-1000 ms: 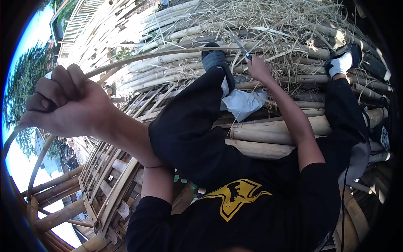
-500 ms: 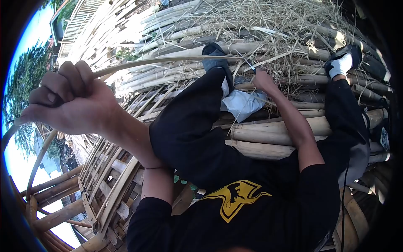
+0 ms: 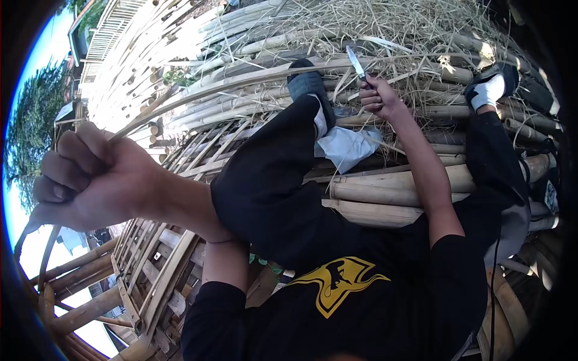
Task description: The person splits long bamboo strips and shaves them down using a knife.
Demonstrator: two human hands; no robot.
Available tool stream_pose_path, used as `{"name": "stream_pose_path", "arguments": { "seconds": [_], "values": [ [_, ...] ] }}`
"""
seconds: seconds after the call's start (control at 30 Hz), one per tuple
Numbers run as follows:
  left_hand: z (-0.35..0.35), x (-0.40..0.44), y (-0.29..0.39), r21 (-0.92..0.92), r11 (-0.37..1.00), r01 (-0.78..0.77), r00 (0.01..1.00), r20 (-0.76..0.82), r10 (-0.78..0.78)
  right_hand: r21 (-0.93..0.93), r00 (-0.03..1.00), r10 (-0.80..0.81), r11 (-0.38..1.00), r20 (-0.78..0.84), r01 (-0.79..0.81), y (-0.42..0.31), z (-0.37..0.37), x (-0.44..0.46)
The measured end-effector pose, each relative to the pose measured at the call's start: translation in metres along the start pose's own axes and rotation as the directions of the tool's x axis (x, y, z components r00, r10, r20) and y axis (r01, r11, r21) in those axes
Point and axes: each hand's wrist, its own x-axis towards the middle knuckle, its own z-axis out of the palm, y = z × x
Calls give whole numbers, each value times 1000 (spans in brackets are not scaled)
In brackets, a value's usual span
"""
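My left hand, at the left of the view, is closed in a fist around a long, thin bamboo strip. From that fist the strip runs right, past my shoe and behind the knife. Its other end bends down below my left hand. My right hand is wrapped round the handle of a small knife, whose bare blade points up and away from me. The blade crosses the strip in the view; whether they touch I cannot tell.
Bamboo poles lie below my legs and across the ground. Thin shavings are heaped at the upper right. A crumpled pale plastic bag lies between my feet. Slatted bamboo pieces and a bamboo frame are at the lower left.
My right hand has moved up, and the knife has swung upright with more of its blade showing. My left hand has dropped slightly, and the strip now runs straighter.
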Motion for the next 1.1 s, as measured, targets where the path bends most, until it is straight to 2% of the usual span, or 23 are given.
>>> {"name": "stream_pose_path", "arguments": {
  "seconds": [0.03,0.1,0.13,0.17,0.2,0.23,0.3,0.33,0.4,0.5,0.57,0.63,0.67,0.7,0.77,0.8,0.9,0.97,1.0,1.03,1.1],
  "values": [
    [7,-2,-4,122,992,-5,997,-79,14,186,960,56,976,276,-110,6,-4,4],
    [11,-3,-9,183,983,-6,994,-110,27,160,956,72,980,285,-121,17,-2,16],
    [11,-4,-12,250,968,-15,993,-110,43,-479,961,-276,842,14,249,26,11,22],
    [12,-5,-15,315,949,-22,992,-110,59,-936,747,-664,246,25,250,36,22,27],
    [14,-6,-17,351,936,-18,989,-131,68,-982,617,-770,-63,163,181,38,48,11],
    [14,-5,-18,353,935,-19,990,-127,68,-981,617,-770,-60,162,184,37,74,-6],
    [13,-5,-20,311,950,-4,995,-91,34,-889,604,-689,-129,400,440,35,118,-34],
    [13,-6,-20,312,950,0,996,-89,30,-890,606,-690,-125,396,439,38,131,-44],
    [11,-5,-18,302,953,-20,994,-94,50,-696,348,-663,-372,662,614,41,151,-60],
    [8,-3,-14,288,957,-23,993,-108,56,-663,375,-591,-401,714,632,41,166,-86],
    [8,-2,-14,299,954,-38,988,-130,80,-641,346,-580,-437,737,631,40,179,-105],
    [8,1,-14,305,951,-51,982,-156,103,-519,204,-544,-524,814,676,36,191,-120],
    [6,5,-15,296,953,-63,978,-174,118,-478,157,-523,-563,838,675,33,198,-129],
    [4,9,-15,286,955,-74,972,-192,133,-480,156,-523,-569,838,668,29,203,-136],
    [1,14,-12,215,974,-68,970,-214,115,-348,-29,-491,-656,871,670,21,211,-148],
    [2,15,-10,191,979,-70,969,-219,112,-300,-71,-448,-698,891,650,15,213,-152],
    [3,22,-1,163,982,-95,971,-200,128,-361,-34,-455,-748,890,556,5,200,-146],
    [-6,34,14,179,974,-136,967,-188,169,-428,2,-483,-774,876,466,-11,147,-106],
    [-26,47,28,114,982,-151,982,-94,162,-706,229,-676,-610,701,361,-21,94,-78],
    [-49,61,45,-121,987,-110,992,43,116,-978,547,-832,-180,97,-101,-40,65,-61],
    [-52,66,57,-302,946,121,984,163,-74,-960,378,-909,73,-175,-269,-46,-23,-36]
  ]
}}
